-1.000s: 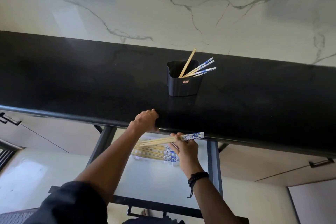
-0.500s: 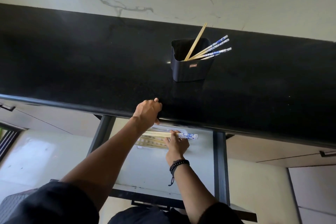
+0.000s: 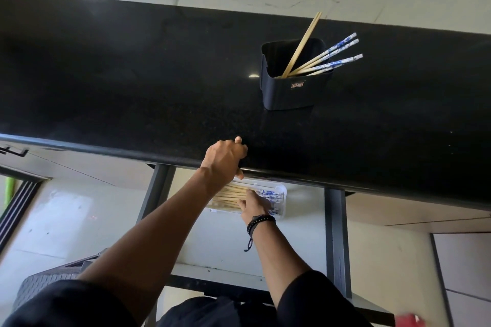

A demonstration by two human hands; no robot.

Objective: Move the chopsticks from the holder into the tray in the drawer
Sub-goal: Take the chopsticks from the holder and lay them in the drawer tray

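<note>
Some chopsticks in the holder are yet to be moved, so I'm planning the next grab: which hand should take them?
Right hand, probably. It is over the tray in the drawer, on the holder's side. The left hand grips the counter edge, apparently bracing.

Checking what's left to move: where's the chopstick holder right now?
Head view, upper right: the holder stands on the black counter, beyond the left hand gripping the counter's edge, chopsticks leaning inside.

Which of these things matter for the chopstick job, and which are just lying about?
Job: black plastic holder, wooden chopsticks inside it, clear plastic tray, open white drawer.
Lying about: black stone countertop, black beaded bracelet, red object.
</note>
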